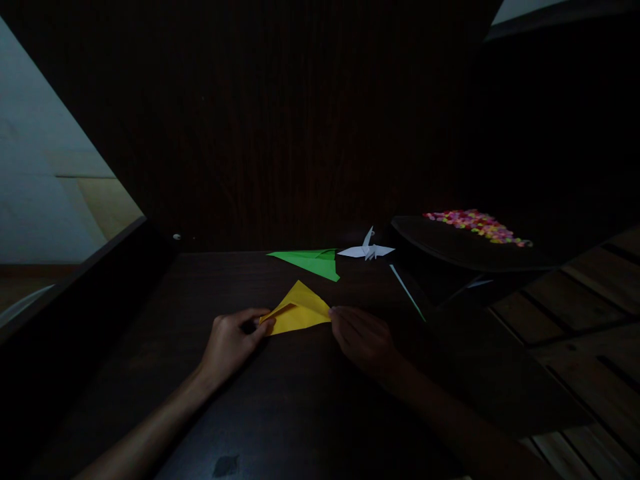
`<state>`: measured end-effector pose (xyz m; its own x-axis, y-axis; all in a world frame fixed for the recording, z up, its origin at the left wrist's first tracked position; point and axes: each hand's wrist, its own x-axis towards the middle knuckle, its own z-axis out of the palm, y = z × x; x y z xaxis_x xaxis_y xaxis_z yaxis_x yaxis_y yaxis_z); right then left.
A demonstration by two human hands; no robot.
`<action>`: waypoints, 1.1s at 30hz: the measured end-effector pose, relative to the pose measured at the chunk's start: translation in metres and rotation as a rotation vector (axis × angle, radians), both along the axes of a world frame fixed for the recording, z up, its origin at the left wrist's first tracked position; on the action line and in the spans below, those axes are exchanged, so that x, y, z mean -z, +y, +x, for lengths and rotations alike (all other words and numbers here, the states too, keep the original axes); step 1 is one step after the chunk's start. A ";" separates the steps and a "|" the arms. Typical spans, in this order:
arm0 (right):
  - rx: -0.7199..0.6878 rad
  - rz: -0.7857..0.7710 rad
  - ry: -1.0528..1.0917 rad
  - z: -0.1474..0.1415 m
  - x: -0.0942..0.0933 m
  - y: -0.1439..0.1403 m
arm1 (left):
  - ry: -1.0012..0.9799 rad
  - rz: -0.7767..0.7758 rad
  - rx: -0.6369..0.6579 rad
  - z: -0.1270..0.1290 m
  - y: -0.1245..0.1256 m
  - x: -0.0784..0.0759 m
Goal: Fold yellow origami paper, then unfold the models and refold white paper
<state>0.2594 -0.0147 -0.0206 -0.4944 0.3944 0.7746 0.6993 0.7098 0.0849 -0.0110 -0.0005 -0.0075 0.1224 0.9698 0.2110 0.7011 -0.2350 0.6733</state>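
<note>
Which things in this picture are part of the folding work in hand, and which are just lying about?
In hand:
yellow paper, pinched at its ends by the left hand and right hand

Lying about:
green folded paper
white paper crane
dark tray of colourful bits
thin pale strip
</note>
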 end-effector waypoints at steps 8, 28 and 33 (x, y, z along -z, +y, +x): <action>-0.094 0.019 -0.006 -0.001 -0.006 -0.009 | -0.088 -0.084 0.018 0.008 -0.003 -0.006; -0.207 -0.041 0.024 -0.019 -0.005 -0.016 | -0.617 -0.509 0.325 0.026 -0.011 -0.001; -0.216 -0.037 -0.005 -0.024 -0.007 -0.017 | -0.708 -0.543 0.378 0.030 -0.015 -0.002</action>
<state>0.2359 -0.0313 -0.0138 -0.5741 0.3072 0.7590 0.5305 0.8456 0.0591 0.0194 -0.0151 -0.0055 0.4629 0.8796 -0.1093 0.0333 0.1059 0.9938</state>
